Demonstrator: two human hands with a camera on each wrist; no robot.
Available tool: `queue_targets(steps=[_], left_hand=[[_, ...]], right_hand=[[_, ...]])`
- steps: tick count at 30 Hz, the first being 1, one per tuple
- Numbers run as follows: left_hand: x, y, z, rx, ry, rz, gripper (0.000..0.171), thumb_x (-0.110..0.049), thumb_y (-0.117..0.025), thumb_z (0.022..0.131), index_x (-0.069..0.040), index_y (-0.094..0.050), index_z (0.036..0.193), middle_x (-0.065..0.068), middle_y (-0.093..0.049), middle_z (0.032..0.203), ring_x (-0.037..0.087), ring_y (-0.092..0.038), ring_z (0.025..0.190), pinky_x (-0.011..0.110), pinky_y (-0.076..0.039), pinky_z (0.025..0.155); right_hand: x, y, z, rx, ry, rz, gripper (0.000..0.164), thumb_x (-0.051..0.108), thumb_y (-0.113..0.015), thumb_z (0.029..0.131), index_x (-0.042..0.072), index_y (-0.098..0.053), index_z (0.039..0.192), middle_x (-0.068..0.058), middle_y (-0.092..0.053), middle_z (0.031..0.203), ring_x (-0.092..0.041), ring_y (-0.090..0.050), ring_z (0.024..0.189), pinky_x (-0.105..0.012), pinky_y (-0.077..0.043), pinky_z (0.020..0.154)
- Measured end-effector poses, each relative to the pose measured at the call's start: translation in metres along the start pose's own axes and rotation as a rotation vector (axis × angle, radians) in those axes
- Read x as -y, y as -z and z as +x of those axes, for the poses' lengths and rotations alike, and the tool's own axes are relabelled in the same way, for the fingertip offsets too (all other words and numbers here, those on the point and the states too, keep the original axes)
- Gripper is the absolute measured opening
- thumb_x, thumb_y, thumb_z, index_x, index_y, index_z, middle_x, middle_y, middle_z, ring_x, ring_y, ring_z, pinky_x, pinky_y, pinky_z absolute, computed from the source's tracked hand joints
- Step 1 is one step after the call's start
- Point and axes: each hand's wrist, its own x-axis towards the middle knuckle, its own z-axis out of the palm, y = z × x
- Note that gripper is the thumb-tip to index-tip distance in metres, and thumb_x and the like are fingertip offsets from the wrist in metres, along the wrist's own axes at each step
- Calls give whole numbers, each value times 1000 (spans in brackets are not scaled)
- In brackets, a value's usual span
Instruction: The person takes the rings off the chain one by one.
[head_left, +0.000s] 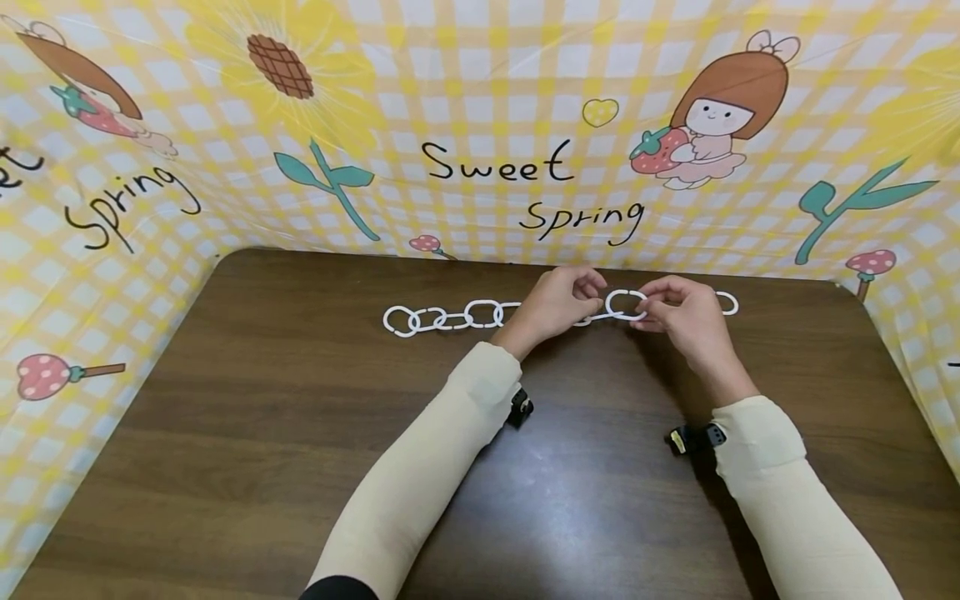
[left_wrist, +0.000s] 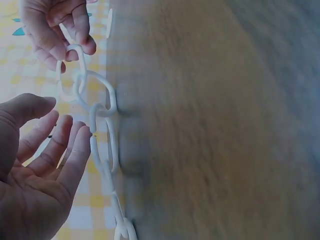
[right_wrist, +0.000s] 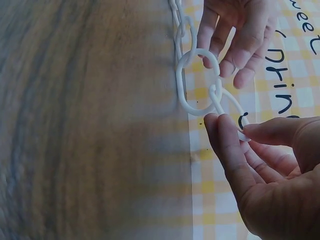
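A white plastic chain (head_left: 483, 302) of oval links runs along the far side of the brown table, its right part raised toward my hands. My right hand (head_left: 686, 321) pinches the white link (right_wrist: 235, 100) at its right end between thumb and fingers. Beside the chain is my left hand (head_left: 558, 300), thumb spread apart from relaxed fingers and nothing gripped. In the left wrist view the left fingertips come right up to a chain link (left_wrist: 112, 145). Partly hidden behind the right hand, another white link (head_left: 736, 305) lies on the table.
The brown wooden table (head_left: 225, 433) ends at a yellow checked cloth wall (head_left: 495, 108) with printed flowers and figures. This wall stands close behind the hands and continues along both sides. A small black device (head_left: 520, 407) sits at the left wrist, and another device (head_left: 693, 439) at the right.
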Motion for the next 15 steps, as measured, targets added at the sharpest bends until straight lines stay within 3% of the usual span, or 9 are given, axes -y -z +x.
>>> queue_targets(steps=[15], left_hand=[[-3,8,-13,29,-12,60,18,-10,-75,95,-5,-74,112,5,-72,101,15,-64,93,21,-50,83]], right_hand=[[3,1,0,-9,-8,5,17,-10,-56,98,-19,-57,112,7,-69,74,-5,-72,66,-24,-62,67]])
